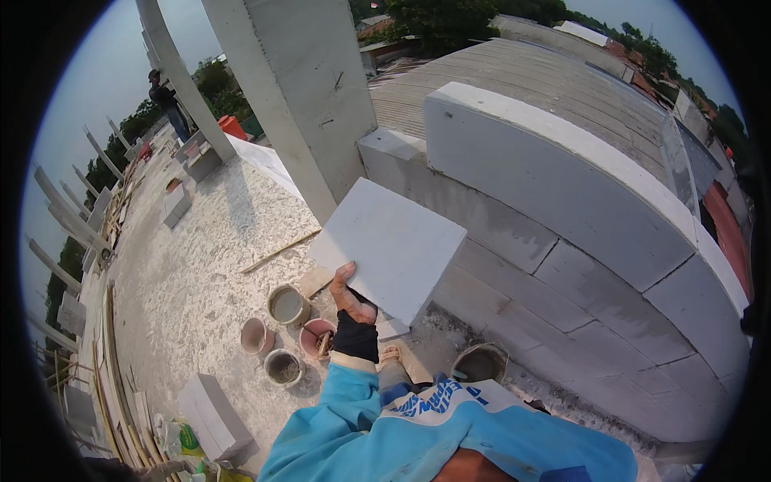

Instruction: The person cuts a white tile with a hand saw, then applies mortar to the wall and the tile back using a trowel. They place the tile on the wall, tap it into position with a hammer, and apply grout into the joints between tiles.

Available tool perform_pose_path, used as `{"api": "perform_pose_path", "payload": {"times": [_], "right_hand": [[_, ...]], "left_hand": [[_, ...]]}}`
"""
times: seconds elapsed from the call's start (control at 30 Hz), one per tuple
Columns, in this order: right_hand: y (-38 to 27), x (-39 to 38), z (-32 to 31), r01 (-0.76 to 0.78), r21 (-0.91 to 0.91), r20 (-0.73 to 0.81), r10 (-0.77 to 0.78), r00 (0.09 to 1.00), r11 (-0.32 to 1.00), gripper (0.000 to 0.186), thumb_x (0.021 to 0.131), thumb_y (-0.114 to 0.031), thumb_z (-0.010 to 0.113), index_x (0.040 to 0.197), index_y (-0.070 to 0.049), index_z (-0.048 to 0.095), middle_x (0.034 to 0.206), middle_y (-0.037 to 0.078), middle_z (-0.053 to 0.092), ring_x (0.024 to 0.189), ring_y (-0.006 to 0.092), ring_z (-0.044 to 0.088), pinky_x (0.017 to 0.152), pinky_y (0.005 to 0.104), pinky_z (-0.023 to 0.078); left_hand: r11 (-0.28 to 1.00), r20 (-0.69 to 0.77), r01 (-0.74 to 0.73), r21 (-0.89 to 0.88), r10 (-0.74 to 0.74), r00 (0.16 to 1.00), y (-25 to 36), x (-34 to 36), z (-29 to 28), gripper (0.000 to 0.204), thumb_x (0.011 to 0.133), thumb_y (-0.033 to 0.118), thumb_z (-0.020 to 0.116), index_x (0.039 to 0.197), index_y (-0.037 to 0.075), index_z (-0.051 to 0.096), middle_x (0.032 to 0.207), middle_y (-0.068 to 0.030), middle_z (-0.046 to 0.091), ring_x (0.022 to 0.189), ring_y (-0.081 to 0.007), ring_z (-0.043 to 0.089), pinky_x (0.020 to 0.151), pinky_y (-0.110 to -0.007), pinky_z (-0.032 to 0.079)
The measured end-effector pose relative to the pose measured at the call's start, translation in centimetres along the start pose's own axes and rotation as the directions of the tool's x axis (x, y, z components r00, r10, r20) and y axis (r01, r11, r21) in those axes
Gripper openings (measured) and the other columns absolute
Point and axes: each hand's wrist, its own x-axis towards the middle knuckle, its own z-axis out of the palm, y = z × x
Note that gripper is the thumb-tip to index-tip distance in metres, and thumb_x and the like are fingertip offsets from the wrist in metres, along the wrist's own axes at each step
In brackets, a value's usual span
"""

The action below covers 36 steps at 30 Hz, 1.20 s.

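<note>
My left hand [351, 300] grips a pale grey-white lightweight concrete block [393, 245] by its near left edge. The thumb lies on the broad face and the fingers go underneath, out of sight. Tilted, the block is held up in front of the concrete column [281, 88] and the block wall [554, 193]. A black cuff covers my left wrist, below which comes a light blue sleeve [345, 402]. No part of my right hand shows. On the wall, a top course of blocks stops short of the column, leaving a lower step [393, 149] beside it.
Several buckets, including a grey mortar bucket [287, 305] and a reddish one [317, 337], stand on the rough floor below my left hand. A dark bucket [480, 363] sits by the wall. Loose blocks [213, 418] and wooden strips [116, 377] lie left. Another person [167, 104] stands far off.
</note>
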Motion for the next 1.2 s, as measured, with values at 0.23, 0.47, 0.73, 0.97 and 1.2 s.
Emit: {"api": "perform_pose_path", "payload": {"times": [0.23,0.47,0.73,0.97,1.2], "right_hand": [[-13.6,-8.7,1.9,-0.055,0.191,-0.027,0.061,0.998,0.980,0.054,0.094,-0.052,0.061,0.106,-0.002,0.078,0.111,0.023,0.075,0.110,0.0371,0.071,0.095,0.0454,0.057],[-18.9,-12.3,2.9,-0.127,0.278,-0.048,0.146,0.988,0.952,0.053,0.094,-0.052,0.061,0.107,-0.003,0.078,0.112,0.023,0.075,0.111,0.0379,0.071,0.095,0.0459,0.057],[-21.3,-13.7,4.3,-0.195,0.345,-0.053,0.227,0.973,0.918,0.052,0.094,-0.051,0.061,0.108,-0.004,0.077,0.113,0.023,0.074,0.111,0.0388,0.070,0.096,0.0465,0.056],[-22.1,-14.3,4.6,-0.207,0.339,-0.036,0.232,0.972,0.918,0.051,0.095,-0.051,0.060,0.108,-0.005,0.077,0.115,0.023,0.074,0.112,0.0395,0.070,0.096,0.0470,0.056],[-22.9,-14.5,4.9,-0.226,0.391,-0.046,0.264,0.963,0.892,0.050,0.095,-0.051,0.060,0.109,-0.005,0.077,0.116,0.023,0.074,0.112,0.0403,0.069,0.097,0.0475,0.056]], "left_hand": [[0.992,0.085,0.125,0.000,-0.125,0.989,3.8,12.2,3.3,0.054,0.080,0.023,0.072,0.129,0.008,0.057,0.122,-0.0084,0.062,0.116,-0.0291,0.059,0.104,-0.046,0.048],[0.993,0.176,0.093,-0.066,-0.080,0.981,2.8,18.3,3.0,0.062,0.078,0.026,0.069,0.136,0.008,0.054,0.127,-0.0083,0.059,0.124,-0.0299,0.055,0.107,-0.048,0.047],[0.972,0.149,0.210,-0.107,-0.193,0.970,4.7,18.0,5.0,0.061,0.078,0.027,0.068,0.135,0.008,0.056,0.132,-0.0091,0.057,0.126,-0.0293,0.055,0.107,-0.046,0.047],[0.933,0.206,-0.337,0.122,0.309,0.929,2.5,21.2,1.0,0.058,0.079,0.031,0.068,0.130,0.007,0.057,0.127,-0.0099,0.058,0.119,-0.0270,0.057,0.103,-0.044,0.048],[0.993,0.232,-0.106,0.050,0.091,0.968,0.6,24.4,-2.9,0.055,0.082,0.020,0.076,0.129,0.004,0.053,0.128,-0.0128,0.057,0.117,-0.0293,0.059,0.101,-0.044,0.052]]}}
